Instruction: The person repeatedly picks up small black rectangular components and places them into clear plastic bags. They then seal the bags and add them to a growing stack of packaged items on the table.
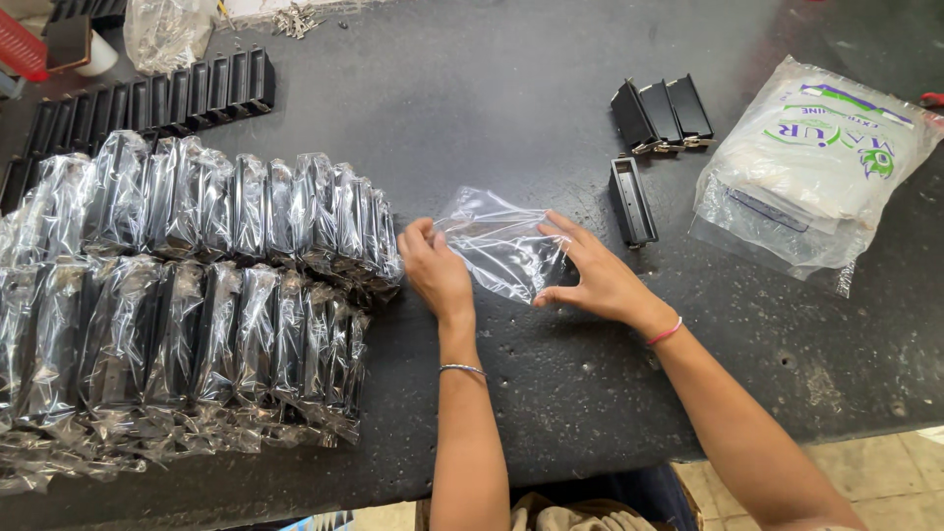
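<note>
Both hands pinch 1 clear bag (501,254), left hand (436,272) and right hand (597,278) at opposite edges. Judged best: spread its mouth toward the black part (631,201) just right of it.

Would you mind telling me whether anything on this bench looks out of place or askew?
One black part lies flat, apart from the three standing upright behind it. Otherwise the wrapped parts sit in tidy rows, and both hands, left and right, hold a clear bag.

A small clear plastic bag (501,251), empty and crinkled, lies flat on the dark table, pinched at both ends
</note>
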